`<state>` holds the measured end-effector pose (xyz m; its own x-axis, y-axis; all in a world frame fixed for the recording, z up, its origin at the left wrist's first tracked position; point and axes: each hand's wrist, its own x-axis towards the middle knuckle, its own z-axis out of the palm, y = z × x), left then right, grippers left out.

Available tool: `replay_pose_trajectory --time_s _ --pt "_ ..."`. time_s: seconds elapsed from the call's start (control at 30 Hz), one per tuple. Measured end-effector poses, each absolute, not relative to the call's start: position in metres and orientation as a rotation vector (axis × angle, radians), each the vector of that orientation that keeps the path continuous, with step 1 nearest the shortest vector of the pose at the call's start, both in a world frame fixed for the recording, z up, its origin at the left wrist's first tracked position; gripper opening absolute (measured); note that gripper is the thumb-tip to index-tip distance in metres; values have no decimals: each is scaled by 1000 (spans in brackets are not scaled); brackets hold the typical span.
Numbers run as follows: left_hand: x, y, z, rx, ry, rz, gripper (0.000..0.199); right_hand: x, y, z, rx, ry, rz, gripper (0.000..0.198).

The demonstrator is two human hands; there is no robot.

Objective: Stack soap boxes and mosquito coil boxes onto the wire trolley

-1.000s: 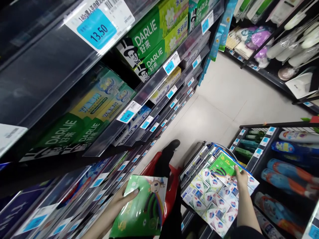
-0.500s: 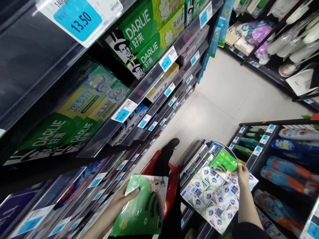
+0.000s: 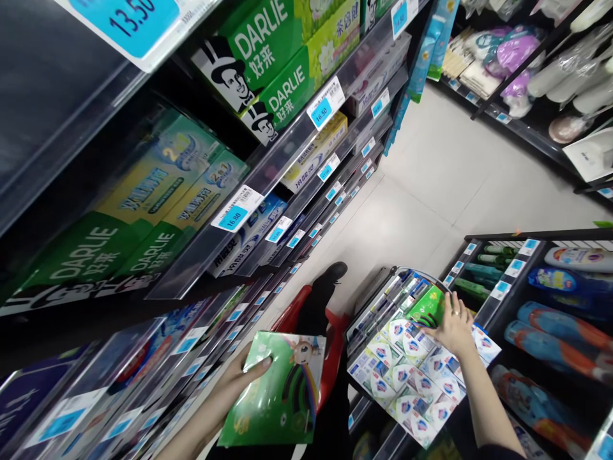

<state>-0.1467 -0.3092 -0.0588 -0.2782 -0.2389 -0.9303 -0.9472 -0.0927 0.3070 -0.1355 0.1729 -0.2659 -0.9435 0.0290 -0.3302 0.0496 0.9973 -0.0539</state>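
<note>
My left hand grips a glossy green pack with a cartoon animal and a rainbow on it, thumb on its front face. My right hand lies with fingers spread over the edge of a second green pack, partly covering it. This pack rests on top of white soap boxes, laid side by side at the front of a filled holder whose rear part shows darker boxes.
Shelves of green toothpaste boxes with price tags rise on the left. Bottles stand in a rack at right. Pale floor runs between the shelves. A dark shoe and something red are below.
My right hand has gone from pinching the second green pack's edge to lying over it with fingers spread. My left hand still holds its green pack in nearly the same place.
</note>
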Motion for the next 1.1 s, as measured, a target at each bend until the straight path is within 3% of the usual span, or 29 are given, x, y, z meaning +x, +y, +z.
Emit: replay_pose_trajectory --time_s 0.2,0.6,1.1 --pt "-152 -305 -56 -1296 1517 1420 82 -132 164 -267 -189 2694 127 119" --pt "-143 -307 -69 -1354 1441 1417 95 -137 170 -266 -291 2725 51 117" --pt "-148 -289 -63 -1281 1516 1426 89 -133 168 -272 -207 2710 49 114"
